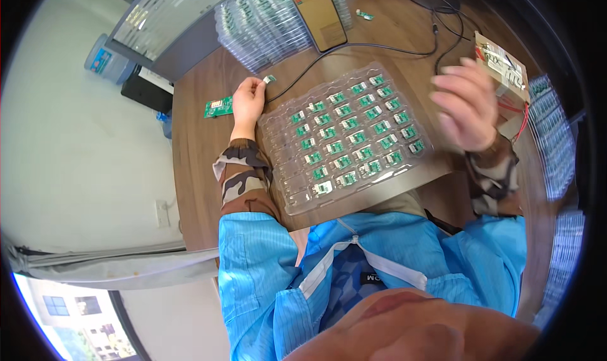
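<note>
A clear plastic tray [288, 196] lies on the wooden table in front of me, most of its pockets filled with several small green circuit boards [344, 136]. My left hand [248, 102] rests at the tray's far-left corner and pinches one small green board [270, 79] between its fingertips. My right hand [465, 105] hovers above the tray's right end, fingers spread and slightly blurred, holding nothing. It is close to a small brown box with wires [504, 67].
A larger green circuit board [218, 107] lies left of my left hand. A phone [319, 16] rests on stacks of clear trays [259, 26] at the back. Black cables [379, 45] cross the table. More tray stacks [551, 140] stand at the right edge.
</note>
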Demonstrator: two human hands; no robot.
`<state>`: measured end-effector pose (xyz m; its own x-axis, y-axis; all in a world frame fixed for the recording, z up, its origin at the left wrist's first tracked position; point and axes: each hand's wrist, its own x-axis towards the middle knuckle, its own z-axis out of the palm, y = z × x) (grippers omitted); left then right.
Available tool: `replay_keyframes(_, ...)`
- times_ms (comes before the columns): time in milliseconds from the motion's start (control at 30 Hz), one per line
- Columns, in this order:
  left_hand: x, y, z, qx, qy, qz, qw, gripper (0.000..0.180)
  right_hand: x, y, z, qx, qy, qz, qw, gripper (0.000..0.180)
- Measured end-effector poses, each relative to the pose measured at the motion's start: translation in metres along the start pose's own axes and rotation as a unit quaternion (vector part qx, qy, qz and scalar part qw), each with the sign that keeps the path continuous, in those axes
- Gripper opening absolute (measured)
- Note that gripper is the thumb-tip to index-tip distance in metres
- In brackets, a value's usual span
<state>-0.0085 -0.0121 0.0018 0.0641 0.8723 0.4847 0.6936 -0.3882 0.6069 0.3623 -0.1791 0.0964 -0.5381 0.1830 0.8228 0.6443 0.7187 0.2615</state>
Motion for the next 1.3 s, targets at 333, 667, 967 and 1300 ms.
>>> replay_keyframes(333,0.004,0.003,0.006,0.035,-0.01,0.004,0.999,0.014,-0.035,0.029,0.088,0.069,-0.052,0.218,0.972,0.007)
replay_keyframes(667,0.004,0.005,0.007,0.025,-0.009,0.0,1.0,0.014,-0.049,0.032,0.098,0.166,-0.16,0.371,0.9,0.021)
replay_keyframes(967,0.005,0.003,0.006,0.023,-0.014,-0.003,1.0,0.014,-0.047,0.028,0.099,0.18,-0.191,0.382,0.886,0.028)
replay_keyframes(1300,0.003,-0.001,0.006,0.03,-0.02,-0.018,0.999,0.015,-0.048,0.029,0.103,0.181,-0.194,0.387,0.883,0.031)
